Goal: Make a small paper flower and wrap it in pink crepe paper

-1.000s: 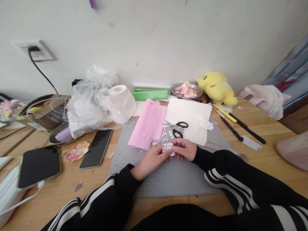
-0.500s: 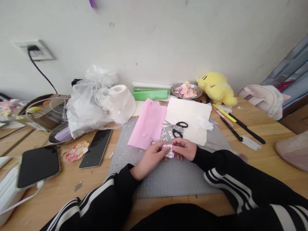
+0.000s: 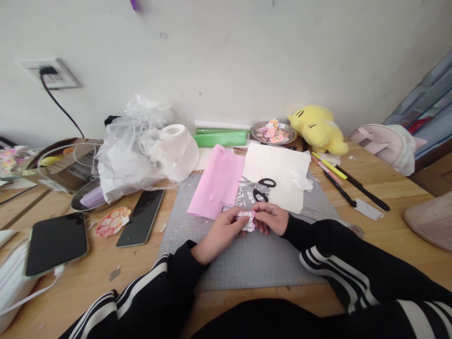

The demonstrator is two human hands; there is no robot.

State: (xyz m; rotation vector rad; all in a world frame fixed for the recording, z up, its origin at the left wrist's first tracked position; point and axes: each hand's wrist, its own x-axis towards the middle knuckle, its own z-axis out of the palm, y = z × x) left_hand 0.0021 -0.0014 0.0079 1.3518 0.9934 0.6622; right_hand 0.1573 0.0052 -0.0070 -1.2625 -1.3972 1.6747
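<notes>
Between my two hands is a small paper cutout (image 3: pixel 248 222), white with black rounded outlines and pink along its edge. My left hand (image 3: pixel 223 231) pinches it from the left, thumb on top. On the other side, my right hand (image 3: pixel 273 218) has closed fingers at the cutout's right edge. Just beyond lie black-handled scissors (image 3: pixel 260 194), blades pointing left, over white paper scraps (image 3: pixel 243 194). A folded pink sheet (image 3: pixel 217 183) rests behind my left hand. White paper sheets (image 3: pixel 277 169) lie behind the scissors. Under everything is a grey cutting mat (image 3: pixel 261 268).
Left of the mat are a black phone (image 3: pixel 141 219), a tablet-like device (image 3: pixel 56 244) and a coloured cutout (image 3: pixel 112 222). Behind stand a plastic bag (image 3: pixel 122 155), a paper roll (image 3: pixel 180 150), a metal dish (image 3: pixel 259 139) of cutouts and a yellow plush (image 3: pixel 319 129). Pens (image 3: pixel 339 188) lie right.
The paper cutout has tilted slightly between my fingers, so more of its outlined face shows. Both hands stay in nearly the same place.
</notes>
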